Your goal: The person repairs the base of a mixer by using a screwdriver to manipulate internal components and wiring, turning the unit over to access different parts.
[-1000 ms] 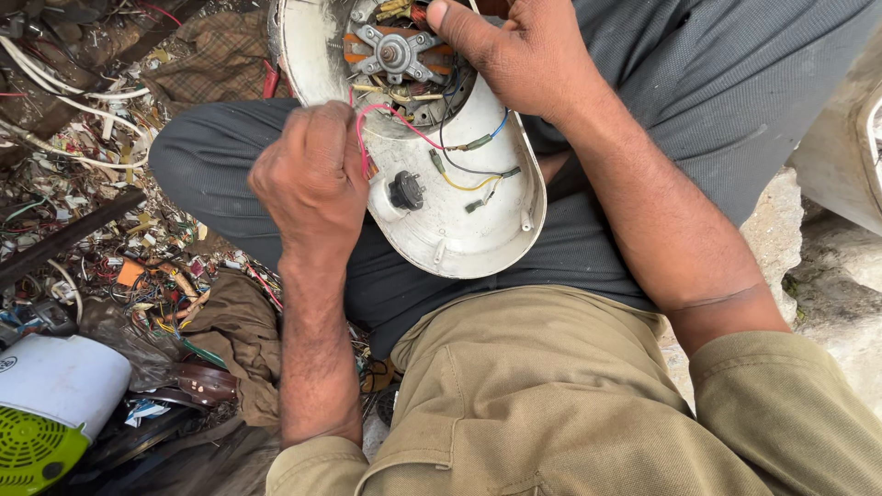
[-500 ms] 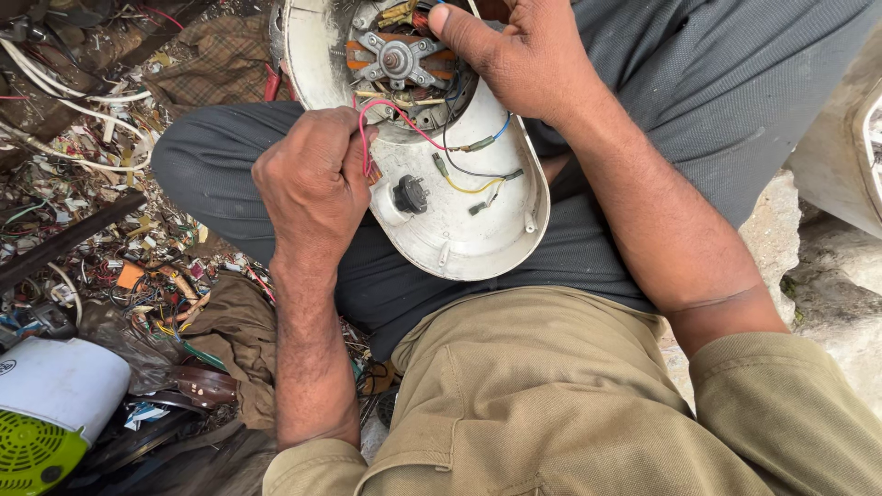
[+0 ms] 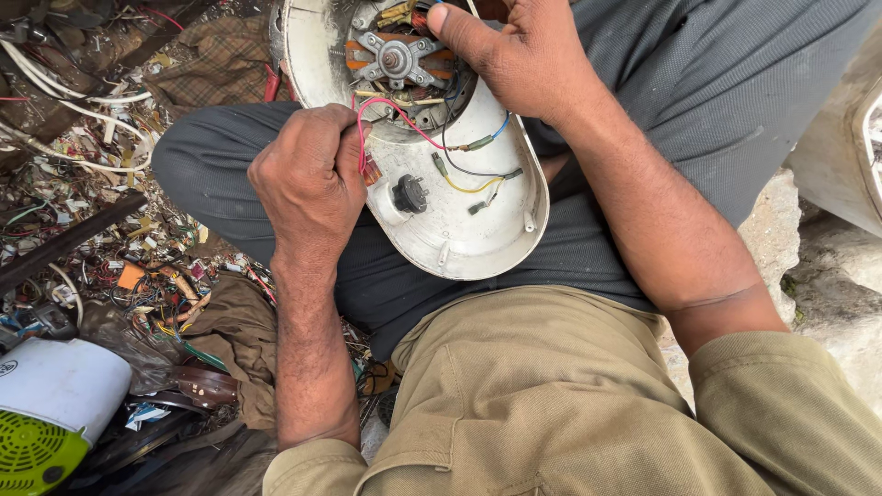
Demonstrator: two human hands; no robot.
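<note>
Scrap wires (image 3: pixel 83 230) and a green-and-white gadget (image 3: pixel 46 422) sit way out at 8 o'clock. Compared with a second ago, the left hand (image 3: pixel 308 184) has slid down the white shell (image 3: pixel 459 230) on the lap, fist closed on the red wire (image 3: pixel 395 115), drawing it out tighter. At 12 o'clock, the right hand (image 3: pixel 524 60) grips the shell's rim by the motor (image 3: pixel 395 60).

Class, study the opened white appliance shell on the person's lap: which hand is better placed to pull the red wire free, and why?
Probably the left hand: it pinches the red wire, while the right hand braces the white shell beside the motor.
</note>
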